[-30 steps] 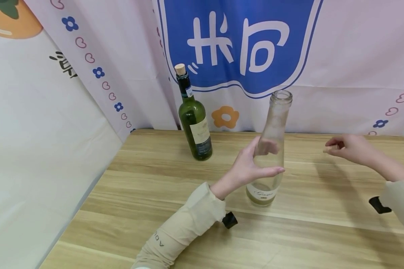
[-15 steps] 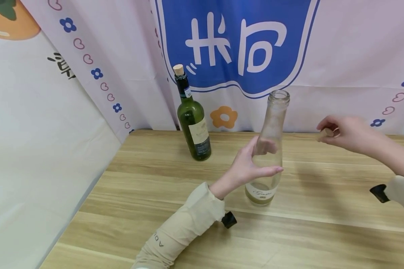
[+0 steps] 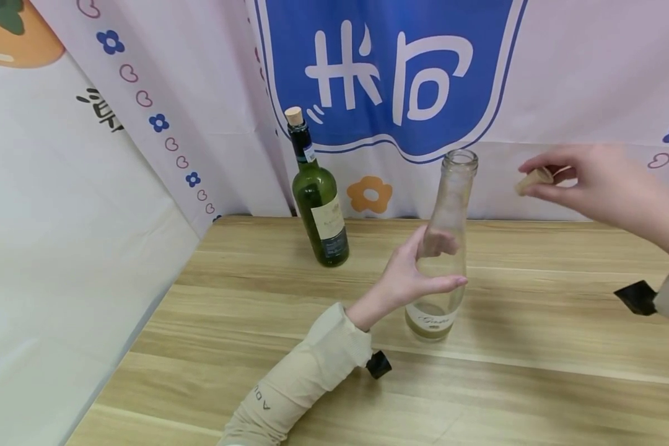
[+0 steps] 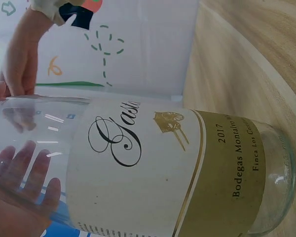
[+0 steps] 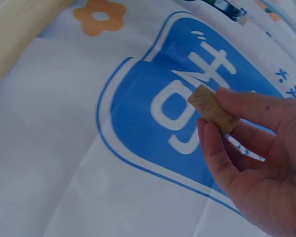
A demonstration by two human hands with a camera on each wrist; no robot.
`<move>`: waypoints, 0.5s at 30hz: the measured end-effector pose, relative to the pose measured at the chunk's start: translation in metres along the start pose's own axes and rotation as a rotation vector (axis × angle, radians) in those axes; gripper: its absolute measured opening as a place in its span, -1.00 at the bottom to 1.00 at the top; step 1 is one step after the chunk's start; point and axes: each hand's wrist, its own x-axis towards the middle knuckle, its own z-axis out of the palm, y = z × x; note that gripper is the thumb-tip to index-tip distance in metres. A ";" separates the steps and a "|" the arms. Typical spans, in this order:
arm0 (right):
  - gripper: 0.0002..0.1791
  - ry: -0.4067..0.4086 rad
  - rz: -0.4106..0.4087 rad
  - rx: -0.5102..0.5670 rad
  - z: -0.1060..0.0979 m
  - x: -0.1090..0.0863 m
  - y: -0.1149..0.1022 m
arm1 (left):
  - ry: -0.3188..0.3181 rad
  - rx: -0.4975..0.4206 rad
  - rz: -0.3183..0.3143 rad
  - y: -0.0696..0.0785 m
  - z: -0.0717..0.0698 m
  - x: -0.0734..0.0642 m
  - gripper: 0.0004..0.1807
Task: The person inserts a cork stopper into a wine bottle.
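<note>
- A person's left hand (image 3: 409,275) curves round the middle of a clear glass bottle (image 3: 450,263), thumb on the near side, fingers visible through the glass.
- The bottle stands upright on a wooden table (image 3: 256,347), its mouth (image 3: 459,158) uncovered.
- The right hand (image 3: 596,183), slightly blurred, pinches a loose cork (image 3: 535,179) between thumb and fingertips, in the air beside the bottle's neck but apart from it.
- Farther back, to the left, stands a green bottle (image 3: 323,204) with a cork stopper (image 3: 293,116) in its top.
- The step in hand appears to be corking the clear bottle; its cork is not yet over the opening.
- The next move likely calls for lining the tilted cork up with the mouth and pressing down while the left hand steadies the glass.
</note>
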 end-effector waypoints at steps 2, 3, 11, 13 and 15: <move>-0.64 0.024 0.002 -0.019 -0.007 0.002 -0.005 | 0.001 -0.002 -0.003 0.000 0.000 0.000 -0.36; -0.62 0.033 0.003 -0.018 -0.010 0.003 -0.007 | 0.000 0.000 -0.004 0.000 0.000 0.000 -0.36; -0.49 0.106 -0.007 -0.010 -0.018 0.013 -0.017 | -0.004 0.001 0.005 0.000 -0.001 0.000 -0.34; -0.50 0.159 0.002 0.041 -0.018 0.015 -0.016 | -0.006 0.001 0.004 0.000 -0.001 0.000 -0.33; -0.56 0.238 0.007 0.091 -0.018 0.016 -0.017 | -0.007 0.001 0.006 0.001 -0.001 0.000 -0.33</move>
